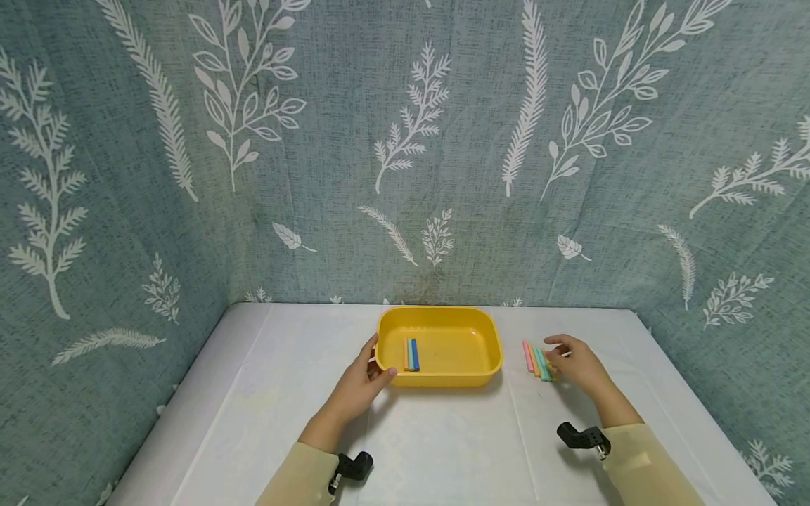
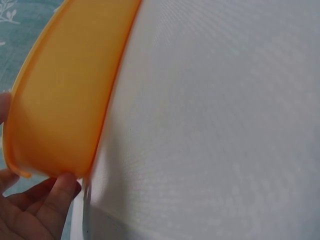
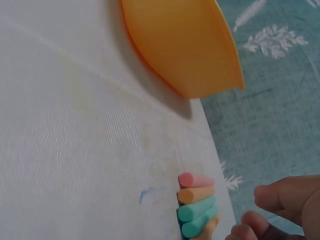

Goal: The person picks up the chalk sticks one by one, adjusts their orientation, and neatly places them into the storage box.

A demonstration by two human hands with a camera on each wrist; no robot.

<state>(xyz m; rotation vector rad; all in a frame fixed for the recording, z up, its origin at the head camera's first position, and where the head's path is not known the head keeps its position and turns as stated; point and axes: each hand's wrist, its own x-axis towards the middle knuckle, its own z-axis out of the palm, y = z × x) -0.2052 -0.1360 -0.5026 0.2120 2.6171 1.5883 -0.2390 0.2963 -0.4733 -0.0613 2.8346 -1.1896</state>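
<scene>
No readable text, label, brand, number or sign in any view. Yellow tray [image 1: 443, 320]: plain walls, no marking. Chalk sticks [image 1: 536, 361] at 3 o'clock of tray: no print seen. White table cover [image 1: 443, 436]: faint blue pen-like mark near chalk in right wrist view, not legible as letter or digit. Leaf-pattern backdrop [image 1: 405, 140]: decoration only, no lettering.

Both arms wear long, loose sleeves of pale yellowish cloth — the left sleeve [image 1: 297, 478] and the right sleeve [image 1: 645, 467] — and at each cuff sits a small black camera mount [image 1: 351, 467], the right one [image 1: 585, 438] with a bright metal fitting.
</scene>
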